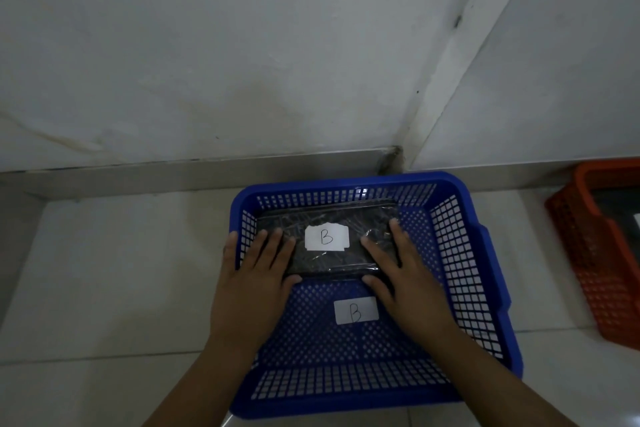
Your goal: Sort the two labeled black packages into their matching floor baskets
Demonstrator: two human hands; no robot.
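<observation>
Both hands are spread flat with the fingers loosely apart, and neither is closed around anything. The left hand (260, 265) lies on the left end of the black package (327, 242); its little finger goes over the left rim of the blue basket (483, 253), and the thumb points to the near edge of the package. The right hand (398, 265) lies on the right end of the same package, with its thumb curled at the near right corner. So each grip is open and only presses on the package from above. The package is a flat rectangle wrapped in glossy, wrinkled clear film, and it lies in the far half of the basket, a little above the middle of the frame. A white paper label (326, 237) with a handwritten B sits on its top, between the two hands. The basket is of hard blue plastic, rectangular with rounded corners; its walls are a grid of square holes and its bottom has small round holes. A second white label (356, 310) with a B is on the basket bottom, nearer to the camera. The basket stands on a pale tiled floor (104, 270) close to a stained white wall (207, 45). At the right edge of the frame there is an orange basket (595, 253) of the same lattice kind, cut by the frame; what is inside it I cannot tell.
</observation>
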